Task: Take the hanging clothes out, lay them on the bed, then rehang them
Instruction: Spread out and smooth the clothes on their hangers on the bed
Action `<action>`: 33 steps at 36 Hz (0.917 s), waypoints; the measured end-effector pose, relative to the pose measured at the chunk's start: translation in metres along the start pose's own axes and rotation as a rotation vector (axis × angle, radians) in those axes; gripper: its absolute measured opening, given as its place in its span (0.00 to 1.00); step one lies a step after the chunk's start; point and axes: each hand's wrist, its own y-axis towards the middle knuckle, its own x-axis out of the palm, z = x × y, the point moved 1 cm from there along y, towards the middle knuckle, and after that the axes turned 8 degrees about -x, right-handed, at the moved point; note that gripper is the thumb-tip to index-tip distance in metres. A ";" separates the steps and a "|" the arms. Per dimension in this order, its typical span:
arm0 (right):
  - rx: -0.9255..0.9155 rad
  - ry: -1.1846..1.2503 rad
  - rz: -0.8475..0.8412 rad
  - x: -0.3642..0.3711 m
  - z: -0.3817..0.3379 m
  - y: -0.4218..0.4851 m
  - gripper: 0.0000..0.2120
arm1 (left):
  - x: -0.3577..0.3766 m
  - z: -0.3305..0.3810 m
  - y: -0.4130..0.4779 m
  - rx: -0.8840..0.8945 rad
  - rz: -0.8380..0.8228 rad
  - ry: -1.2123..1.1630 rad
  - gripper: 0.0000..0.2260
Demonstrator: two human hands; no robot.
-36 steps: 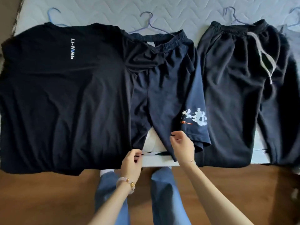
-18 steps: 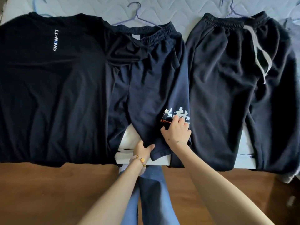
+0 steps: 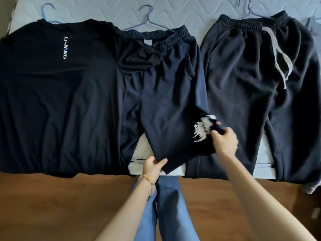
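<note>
Three dark garments lie side by side on the bed (image 3: 182, 9), each on a hanger. A black T-shirt (image 3: 57, 94) with a small white logo is on the left. Navy shorts (image 3: 166, 94) with a white print on one leg lie in the middle. Black drawstring trousers (image 3: 257, 94) are on the right. My left hand (image 3: 153, 165) pinches the hem of the shorts' right leg at the bed's near edge. My right hand (image 3: 225, 141) grips the same leg's outer edge by the print, where the cloth is folded over.
Purple hanger hooks (image 3: 145, 12) stick out above the waistbands on the quilted pale mattress. A grey garment (image 3: 312, 23) shows at the far right edge. The wooden floor (image 3: 60, 206) runs along the bed's near side, with my blue-trousered legs (image 3: 166, 206) against it.
My right hand has moved right and taken hold of the shorts' outer leg edge, folding the printed part over. My left hand still holds the hem.
</note>
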 end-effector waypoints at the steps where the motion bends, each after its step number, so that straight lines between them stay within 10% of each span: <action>1: 0.054 0.052 0.041 -0.012 0.014 0.007 0.15 | 0.002 -0.001 -0.002 -0.019 -0.033 -0.023 0.03; 16: 0.285 0.285 -0.022 -0.003 0.060 0.033 0.18 | 0.027 -0.023 0.037 -0.176 -0.085 0.350 0.35; 21: 0.201 0.074 -0.007 -0.010 0.067 0.027 0.15 | 0.009 -0.010 0.023 -0.218 -0.182 0.039 0.10; 33: 0.169 0.048 0.090 -0.049 0.049 0.035 0.15 | 0.047 0.010 0.016 -0.274 -0.169 -0.034 0.11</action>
